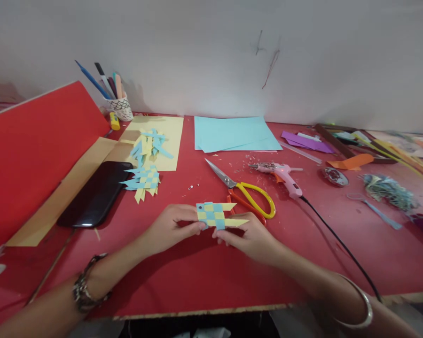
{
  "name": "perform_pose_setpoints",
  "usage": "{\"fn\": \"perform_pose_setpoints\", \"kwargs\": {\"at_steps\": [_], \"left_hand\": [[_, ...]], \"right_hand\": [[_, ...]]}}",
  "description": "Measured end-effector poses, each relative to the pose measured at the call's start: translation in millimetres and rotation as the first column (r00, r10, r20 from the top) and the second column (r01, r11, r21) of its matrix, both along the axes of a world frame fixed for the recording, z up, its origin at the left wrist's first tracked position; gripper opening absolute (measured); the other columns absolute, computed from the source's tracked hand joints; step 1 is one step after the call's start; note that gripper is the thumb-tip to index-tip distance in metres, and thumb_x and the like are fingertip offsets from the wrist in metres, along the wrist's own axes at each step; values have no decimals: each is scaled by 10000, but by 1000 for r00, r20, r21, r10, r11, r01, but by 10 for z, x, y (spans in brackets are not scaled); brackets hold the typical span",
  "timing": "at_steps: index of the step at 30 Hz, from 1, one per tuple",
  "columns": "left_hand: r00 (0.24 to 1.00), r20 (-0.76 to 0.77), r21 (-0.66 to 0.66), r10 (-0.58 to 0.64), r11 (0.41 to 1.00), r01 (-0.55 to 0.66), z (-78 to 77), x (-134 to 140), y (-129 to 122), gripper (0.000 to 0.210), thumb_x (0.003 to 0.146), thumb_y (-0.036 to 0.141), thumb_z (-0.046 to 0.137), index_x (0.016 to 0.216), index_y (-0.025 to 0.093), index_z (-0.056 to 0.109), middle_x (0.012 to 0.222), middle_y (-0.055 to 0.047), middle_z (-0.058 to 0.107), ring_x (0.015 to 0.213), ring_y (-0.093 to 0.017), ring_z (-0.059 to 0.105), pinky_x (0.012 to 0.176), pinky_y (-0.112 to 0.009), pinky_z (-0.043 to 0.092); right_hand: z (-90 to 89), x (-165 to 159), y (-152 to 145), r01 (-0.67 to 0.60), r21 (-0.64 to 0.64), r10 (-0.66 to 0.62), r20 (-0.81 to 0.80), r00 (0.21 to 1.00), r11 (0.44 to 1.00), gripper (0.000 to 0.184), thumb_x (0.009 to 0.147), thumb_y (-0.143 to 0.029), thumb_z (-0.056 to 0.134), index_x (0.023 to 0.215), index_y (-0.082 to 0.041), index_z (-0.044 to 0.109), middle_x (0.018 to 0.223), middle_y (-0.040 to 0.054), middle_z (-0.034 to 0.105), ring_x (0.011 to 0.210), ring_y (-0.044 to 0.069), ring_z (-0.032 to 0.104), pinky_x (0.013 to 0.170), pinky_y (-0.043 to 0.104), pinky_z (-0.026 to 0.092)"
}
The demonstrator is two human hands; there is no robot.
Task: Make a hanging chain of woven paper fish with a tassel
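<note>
You hold the woven paper piece (210, 215) just above the red table (155, 286), nearer its front edge than its back. Its long axis runs sideways, roughly along that front edge: the dark-dotted end points left, two yellow strips point right. Your left hand (176, 225) pinches the dotted end and your right hand (257, 237) the strip end, though the fingers behind are hard to make out. Scissors (227, 180) lie just beyond. Blue sheets (232, 134) lie by the back edge, before a grey wall (197, 56).
</note>
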State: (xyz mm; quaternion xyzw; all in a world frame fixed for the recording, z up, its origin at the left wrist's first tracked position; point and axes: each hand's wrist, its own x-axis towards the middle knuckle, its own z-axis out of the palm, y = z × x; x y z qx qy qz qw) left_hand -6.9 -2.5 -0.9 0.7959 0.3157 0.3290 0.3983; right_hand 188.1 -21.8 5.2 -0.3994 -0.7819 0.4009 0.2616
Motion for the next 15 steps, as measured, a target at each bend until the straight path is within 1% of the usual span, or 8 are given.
{"fn": "perform_pose_setpoints", "kwargs": {"at_steps": [2, 3, 6, 9, 12, 15], "left_hand": [[1000, 0, -33, -9, 999, 9, 2, 4, -3, 151, 781, 208, 521, 705, 164, 644, 610, 3, 643, 575, -105, 553, 556, -176, 411], [1000, -4, -48, -8, 999, 8, 2, 7, -3, 146, 781, 210, 521, 717, 163, 644, 613, 4, 644, 574, -104, 553, 557, -175, 411], [999, -39, -62, 7, 998, -9, 1, 12, 2, 241, 799, 223, 481, 601, 154, 600, 557, 13, 610, 534, -93, 534, 540, -169, 396], [998, -64, -50, 10, 999, -14, -4, 9, 2, 303, 808, 238, 457, 537, 151, 557, 533, 17, 586, 518, -86, 520, 534, -165, 381], [998, -69, -55, 9, 998, -13, -18, -1, -3, 286, 805, 258, 462, 559, 154, 566, 518, 23, 575, 509, -85, 511, 527, -164, 373], [994, -89, -68, 63, 995, -69, -38, -14, 14, 294, 797, 289, 454, 554, 160, 555, 510, 23, 561, 502, -91, 500, 514, -173, 367]], "right_hand": [[-10, 6, 5, 10, -32, -10, 1, 1000, 999, 211, 801, -257, 506, 672, -159, 641, 564, -14, 613, 482, 67, 517, 492, 166, 405], [-13, 10, 7, 12, -43, -11, 10, 1000, 999, 217, 803, -263, 503, 674, -158, 644, 555, -14, 609, 475, 66, 513, 485, 164, 403], [-12, 21, 7, 17, -39, -15, 65, 998, 999, 240, 805, -271, 495, 663, -155, 649, 507, -17, 579, 452, 65, 489, 453, 161, 373], [-5, 30, 3, 8, 25, -10, 103, 995, 1000, 261, 808, -277, 483, 651, -145, 646, 476, -21, 538, 426, 56, 433, 418, 160, 320], [3, 33, 9, -14, 93, 3, 125, 992, 996, 256, 814, -263, 465, 674, -144, 643, 456, -34, 496, 405, 49, 376, 407, 167, 278], [8, 37, 27, -12, 147, -8, 134, 991, 989, 250, 805, -237, 452, 642, -143, 617, 453, -32, 485, 416, 55, 386, 431, 173, 287]]}}
